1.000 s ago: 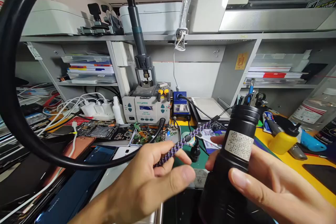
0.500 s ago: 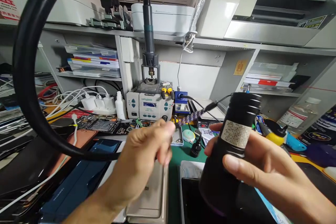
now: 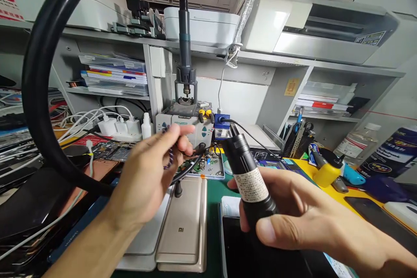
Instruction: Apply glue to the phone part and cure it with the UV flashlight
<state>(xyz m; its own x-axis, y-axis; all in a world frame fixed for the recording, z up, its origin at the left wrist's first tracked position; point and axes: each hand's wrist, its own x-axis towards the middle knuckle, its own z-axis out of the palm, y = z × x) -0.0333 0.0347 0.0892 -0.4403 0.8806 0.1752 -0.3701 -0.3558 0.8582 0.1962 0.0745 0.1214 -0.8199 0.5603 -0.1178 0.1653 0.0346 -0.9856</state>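
Observation:
My right hand (image 3: 293,213) grips a black cylindrical device (image 3: 247,173) with a white label, tilted so its top leans up and to the left. My left hand (image 3: 146,173) is raised at centre left, fingers pinched on a purple braided cable (image 3: 170,156), of which only a short loop shows beside the fingers. Below the hands lie a gold phone (image 3: 184,226) face down and a dark phone (image 3: 237,243) on a green mat (image 3: 215,195).
A grey soldering station (image 3: 182,126) stands behind the hands, with a thick black hose (image 3: 35,78) looping at left. Circuit boards (image 3: 205,166), a white charger strip (image 3: 114,127), stacked phones at left, a yellow bottle (image 3: 325,173) and clear bottle (image 3: 353,145) at right.
The black device has tilted and moved lower and to the left in my right hand. My left hand drew the purple cable leftward and up, away from the device.

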